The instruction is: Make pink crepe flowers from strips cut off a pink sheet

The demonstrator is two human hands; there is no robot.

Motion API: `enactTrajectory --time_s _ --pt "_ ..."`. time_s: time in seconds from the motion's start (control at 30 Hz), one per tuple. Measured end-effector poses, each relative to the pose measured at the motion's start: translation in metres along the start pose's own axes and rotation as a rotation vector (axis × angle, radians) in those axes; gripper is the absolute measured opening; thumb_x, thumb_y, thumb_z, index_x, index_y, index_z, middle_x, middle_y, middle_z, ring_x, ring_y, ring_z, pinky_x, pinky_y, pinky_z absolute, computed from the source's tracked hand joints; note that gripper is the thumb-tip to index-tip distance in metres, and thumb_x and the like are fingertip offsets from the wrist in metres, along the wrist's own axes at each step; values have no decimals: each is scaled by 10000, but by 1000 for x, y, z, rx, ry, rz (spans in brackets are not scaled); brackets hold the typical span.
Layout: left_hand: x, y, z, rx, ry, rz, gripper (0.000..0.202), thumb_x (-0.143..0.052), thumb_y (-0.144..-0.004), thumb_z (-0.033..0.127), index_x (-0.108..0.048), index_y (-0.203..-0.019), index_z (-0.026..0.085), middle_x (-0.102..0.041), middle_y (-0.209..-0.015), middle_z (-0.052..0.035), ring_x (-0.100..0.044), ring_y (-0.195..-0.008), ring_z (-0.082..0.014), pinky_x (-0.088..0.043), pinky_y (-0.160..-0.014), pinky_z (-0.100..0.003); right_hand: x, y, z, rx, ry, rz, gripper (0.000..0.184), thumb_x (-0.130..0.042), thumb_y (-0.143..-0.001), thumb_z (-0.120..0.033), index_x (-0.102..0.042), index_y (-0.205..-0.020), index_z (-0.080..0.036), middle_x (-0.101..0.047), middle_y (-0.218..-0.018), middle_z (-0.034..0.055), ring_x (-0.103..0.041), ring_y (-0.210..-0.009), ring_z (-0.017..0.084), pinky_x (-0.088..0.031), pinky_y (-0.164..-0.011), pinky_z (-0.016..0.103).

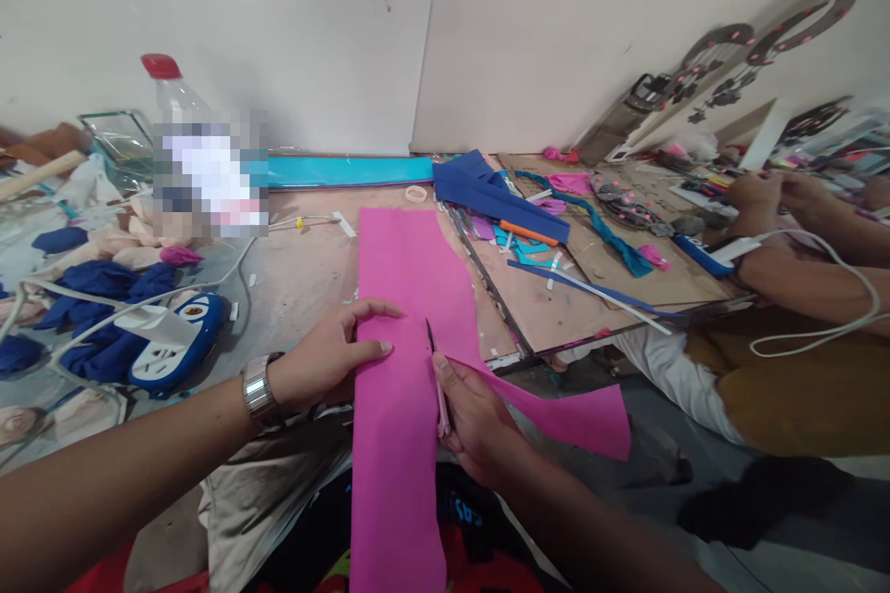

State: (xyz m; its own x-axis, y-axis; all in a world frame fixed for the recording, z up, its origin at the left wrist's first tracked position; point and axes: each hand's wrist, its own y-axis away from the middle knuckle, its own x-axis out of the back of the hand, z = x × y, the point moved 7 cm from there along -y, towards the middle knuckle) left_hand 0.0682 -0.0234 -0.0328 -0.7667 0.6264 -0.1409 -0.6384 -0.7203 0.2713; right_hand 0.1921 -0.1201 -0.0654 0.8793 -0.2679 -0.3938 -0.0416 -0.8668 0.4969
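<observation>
A long pink sheet (403, 315) lies across the wooden table edge and hangs down over my lap. My left hand (326, 357), with a metal watch on the wrist, lies on the sheet's left side with fingers stretched out, holding it flat. My right hand (473, 417) is closed round pink-handled scissors (437, 380), whose dark blades point up into the sheet. To the right of the blades a cut pink strip (563, 412) falls away from the sheet.
A plastic bottle (173, 102) with a red cap, blue cloth scraps (97, 283) and a blue-white device (173, 343) sit at the left. Blue sheets (493, 190), teal strips and cardboard lie ahead. Another person's arms (799, 241) work at the right.
</observation>
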Motion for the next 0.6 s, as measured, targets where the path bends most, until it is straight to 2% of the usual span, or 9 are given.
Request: enactTrajectory --time_s 0.1,0.2,0.33,0.6 --pt "4 -3 -1 -21 -54 44 409 -734 -812 383 -656 -1176 214 -639 -1251 -74 -630 -888 -178 -507 -724 -269 3 -1 3 5 21 11 513 -726 -762 -666 -506 -703 -206 -421 -430 -92 -239 -349 50 -135 -370 221" --pt "7 -6 -5 -18 -51 67 427 -726 -819 427 -645 -1176 208 -657 -1181 -68 -630 -852 -173 -506 -702 -268 5 -1 6 2 31 25 527 -721 -751 -688 -508 -714 -208 -427 -426 -94 -241 -338 50 -127 -359 213" --pt "6 -6 -7 27 -51 57 434 -736 -801 399 -631 -1175 204 -659 -1093 -49 -586 -692 -123 -461 -589 -232 3 -1 5 13 12 19 557 -710 -739 -717 -484 -690 -211 -422 -418 -95 -240 -328 47 -124 -357 209" --pt "0 -1 -3 73 -40 21 416 -719 -791 336 -635 -1179 210 -641 -895 -10 -529 -579 -100 -394 -501 -203 3 -6 -1 7 45 39 552 -702 -753 -709 -468 -669 -216 -421 -436 -87 -253 -348 54 -119 -368 225"
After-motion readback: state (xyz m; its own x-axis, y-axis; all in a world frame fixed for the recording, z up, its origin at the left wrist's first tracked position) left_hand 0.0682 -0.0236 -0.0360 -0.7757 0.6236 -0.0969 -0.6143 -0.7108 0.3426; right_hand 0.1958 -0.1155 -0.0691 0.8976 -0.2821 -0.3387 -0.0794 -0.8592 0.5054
